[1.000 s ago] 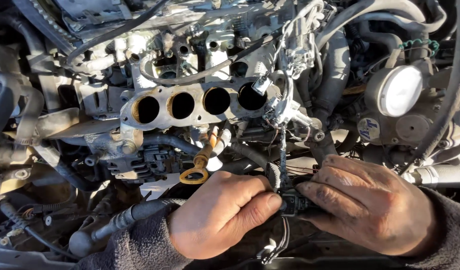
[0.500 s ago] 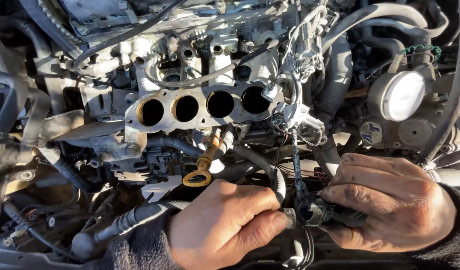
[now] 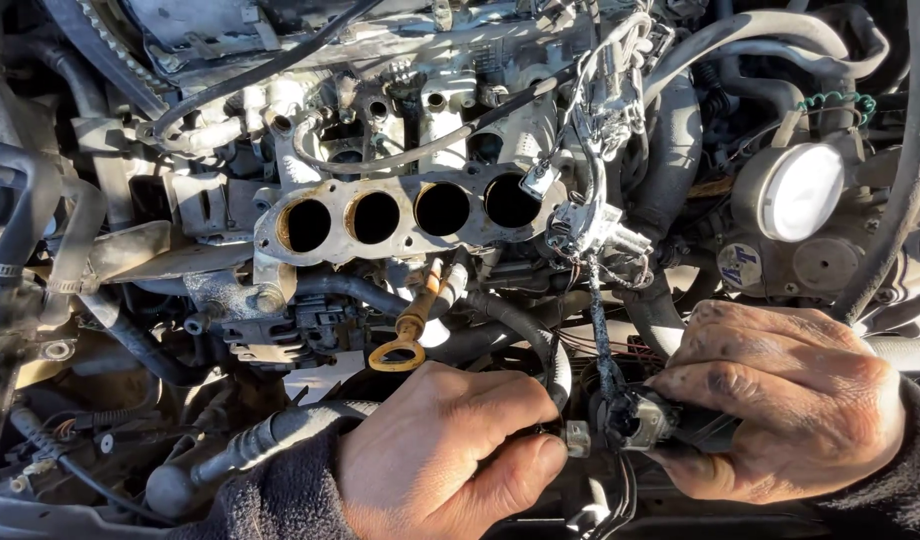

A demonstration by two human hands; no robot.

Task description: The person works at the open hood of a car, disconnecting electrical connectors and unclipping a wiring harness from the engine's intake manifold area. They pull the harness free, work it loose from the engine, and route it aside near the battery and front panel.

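Observation:
I look down into an engine bay. My left hand (image 3: 450,455) is low in the middle, its fingers pinched on a small metal-tipped connector end (image 3: 577,438). My right hand (image 3: 780,395) is at the lower right, closed around a black plug connector (image 3: 642,420) on a taped wire harness (image 3: 602,340) that runs up toward the engine. The two connector halves sit close together with a small gap between them. Both hands are grimy, with dark sleeves at the wrists.
An intake flange with a row of several round ports (image 3: 410,215) lies above the hands. A yellow dipstick loop (image 3: 398,352) hangs just above my left hand. A round white cap (image 3: 800,190) sits at the right, black hoses (image 3: 230,455) at the left.
My right hand has drawn to the right with the black plug, so the two connector halves now show a gap. The view has shifted slightly down and left.

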